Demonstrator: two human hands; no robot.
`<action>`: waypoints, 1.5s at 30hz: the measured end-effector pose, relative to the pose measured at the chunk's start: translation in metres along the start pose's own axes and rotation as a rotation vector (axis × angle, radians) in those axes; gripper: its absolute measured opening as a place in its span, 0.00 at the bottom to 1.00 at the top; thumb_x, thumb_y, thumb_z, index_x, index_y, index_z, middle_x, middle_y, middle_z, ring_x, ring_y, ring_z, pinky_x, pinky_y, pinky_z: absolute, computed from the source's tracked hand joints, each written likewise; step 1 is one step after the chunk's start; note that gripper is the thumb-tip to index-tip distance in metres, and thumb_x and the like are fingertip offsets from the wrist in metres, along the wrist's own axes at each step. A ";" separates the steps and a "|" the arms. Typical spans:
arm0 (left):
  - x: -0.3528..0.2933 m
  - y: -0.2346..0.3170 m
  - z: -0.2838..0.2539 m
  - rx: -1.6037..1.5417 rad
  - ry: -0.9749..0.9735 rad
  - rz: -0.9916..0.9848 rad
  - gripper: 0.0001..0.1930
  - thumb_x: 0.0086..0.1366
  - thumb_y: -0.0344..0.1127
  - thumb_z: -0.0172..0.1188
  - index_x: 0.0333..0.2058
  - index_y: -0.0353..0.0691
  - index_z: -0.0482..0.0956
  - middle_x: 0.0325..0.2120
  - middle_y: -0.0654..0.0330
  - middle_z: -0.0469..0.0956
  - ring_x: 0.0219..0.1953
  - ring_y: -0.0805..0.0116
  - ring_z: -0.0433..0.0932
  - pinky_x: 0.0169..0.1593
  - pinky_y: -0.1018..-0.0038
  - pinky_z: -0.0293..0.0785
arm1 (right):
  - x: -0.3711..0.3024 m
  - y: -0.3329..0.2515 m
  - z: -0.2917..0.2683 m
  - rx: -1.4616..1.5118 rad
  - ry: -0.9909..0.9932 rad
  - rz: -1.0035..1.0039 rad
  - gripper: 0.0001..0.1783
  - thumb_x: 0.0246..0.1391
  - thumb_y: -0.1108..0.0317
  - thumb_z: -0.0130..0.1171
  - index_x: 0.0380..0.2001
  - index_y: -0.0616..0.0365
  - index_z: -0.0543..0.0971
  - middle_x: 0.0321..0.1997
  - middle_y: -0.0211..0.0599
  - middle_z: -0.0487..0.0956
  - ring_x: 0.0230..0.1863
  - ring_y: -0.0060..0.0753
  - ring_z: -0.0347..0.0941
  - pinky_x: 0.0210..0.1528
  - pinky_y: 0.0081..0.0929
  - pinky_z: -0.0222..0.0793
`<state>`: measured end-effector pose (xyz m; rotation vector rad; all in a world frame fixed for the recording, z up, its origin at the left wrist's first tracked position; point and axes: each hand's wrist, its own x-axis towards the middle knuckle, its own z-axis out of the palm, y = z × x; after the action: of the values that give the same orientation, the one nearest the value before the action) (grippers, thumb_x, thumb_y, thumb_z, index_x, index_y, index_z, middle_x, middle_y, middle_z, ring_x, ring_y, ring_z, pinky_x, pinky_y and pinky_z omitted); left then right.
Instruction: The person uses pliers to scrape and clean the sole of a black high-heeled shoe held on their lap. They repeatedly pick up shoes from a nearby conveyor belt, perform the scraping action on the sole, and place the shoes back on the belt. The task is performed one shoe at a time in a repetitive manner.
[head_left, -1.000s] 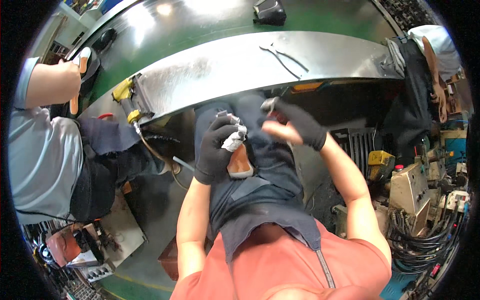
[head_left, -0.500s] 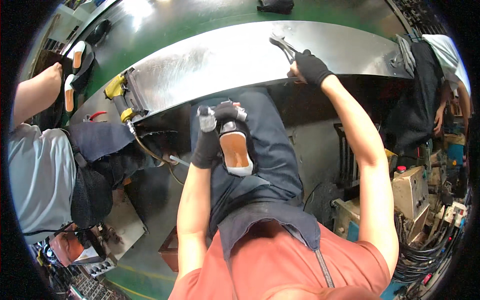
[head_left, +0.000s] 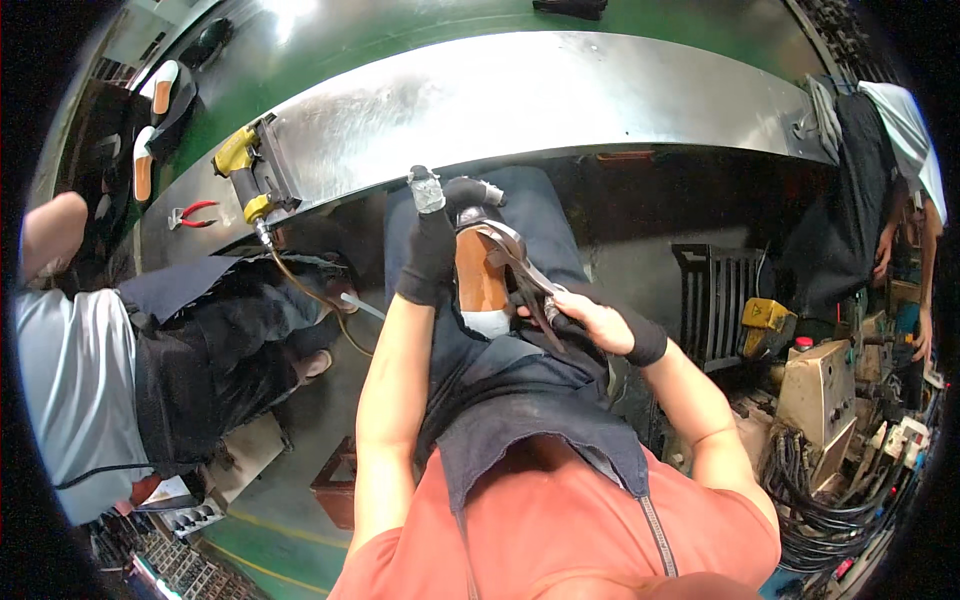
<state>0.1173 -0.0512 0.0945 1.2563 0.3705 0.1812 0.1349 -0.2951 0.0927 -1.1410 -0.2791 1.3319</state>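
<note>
On my lap lies an upturned black shoe [head_left: 478,275] with a tan underside and a white section at the end nearer me. My left hand [head_left: 437,230], in a black glove with silver tape on its fingers, grips the shoe's far end. In my right hand [head_left: 598,322], also gloved with bare fingers, are the handles of metal pincers [head_left: 518,256]. The pincers' head lies over the far end of the shoe, close to my left fingers. Whether its jaws have hold of the shoe's edge cannot be made out.
A shiny metal bench [head_left: 560,95] stretches across in front, before a green surface. At its left end lie a yellow air tool [head_left: 237,152] with a hose and red-handled pliers [head_left: 192,214]. A co-worker [head_left: 85,370] sits at left. Cables and machine boxes crowd the right.
My right hand has brought the pincers from over the metal bench down to the shoe on my lap. My left hand keeps its hold on the shoe.
</note>
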 end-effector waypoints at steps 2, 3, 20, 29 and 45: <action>0.000 -0.001 0.002 -0.006 0.016 0.025 0.48 0.66 0.73 0.25 0.33 0.30 0.80 0.32 0.52 0.82 0.34 0.64 0.80 0.42 0.72 0.76 | 0.007 -0.003 -0.022 -0.126 -0.121 0.005 0.22 0.69 0.59 0.35 0.52 0.63 0.73 0.52 0.38 0.77 0.54 0.26 0.70 0.61 0.23 0.61; -0.002 -0.002 0.001 0.001 0.034 0.036 0.47 0.66 0.72 0.25 0.32 0.30 0.80 0.32 0.52 0.82 0.34 0.65 0.80 0.42 0.72 0.76 | 0.008 -0.019 -0.017 -0.004 -0.131 0.074 0.22 0.69 0.59 0.35 0.49 0.63 0.74 0.51 0.40 0.77 0.52 0.28 0.72 0.58 0.23 0.64; -0.001 -0.028 -0.014 -0.017 -0.118 0.209 0.30 0.71 0.55 0.39 0.34 0.34 0.82 0.35 0.59 0.80 0.41 0.65 0.77 0.50 0.71 0.70 | 0.031 0.028 0.043 -0.636 0.320 -0.228 0.21 0.68 0.55 0.39 0.39 0.63 0.72 0.32 0.41 0.73 0.35 0.36 0.68 0.41 0.34 0.65; 0.003 -0.023 -0.010 0.176 -0.142 0.241 0.38 0.70 0.62 0.31 0.32 0.34 0.83 0.34 0.58 0.79 0.42 0.64 0.75 0.51 0.70 0.68 | 0.029 -0.036 0.017 -0.431 0.071 0.120 0.25 0.68 0.50 0.40 0.29 0.59 0.75 0.20 0.29 0.72 0.24 0.25 0.68 0.30 0.30 0.65; -0.140 -0.049 -0.008 -0.157 0.001 -0.017 0.43 0.64 0.71 0.39 0.59 0.35 0.65 0.58 0.51 0.66 0.62 0.59 0.63 0.64 0.64 0.58 | -0.031 0.111 0.013 -1.083 -0.271 -0.521 0.16 0.50 0.58 0.57 0.36 0.59 0.76 0.42 0.51 0.75 0.42 0.53 0.74 0.44 0.40 0.72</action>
<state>-0.0185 -0.1055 0.0702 1.0980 0.3614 0.1928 0.0485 -0.3343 0.0265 -1.5864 -1.5183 0.8191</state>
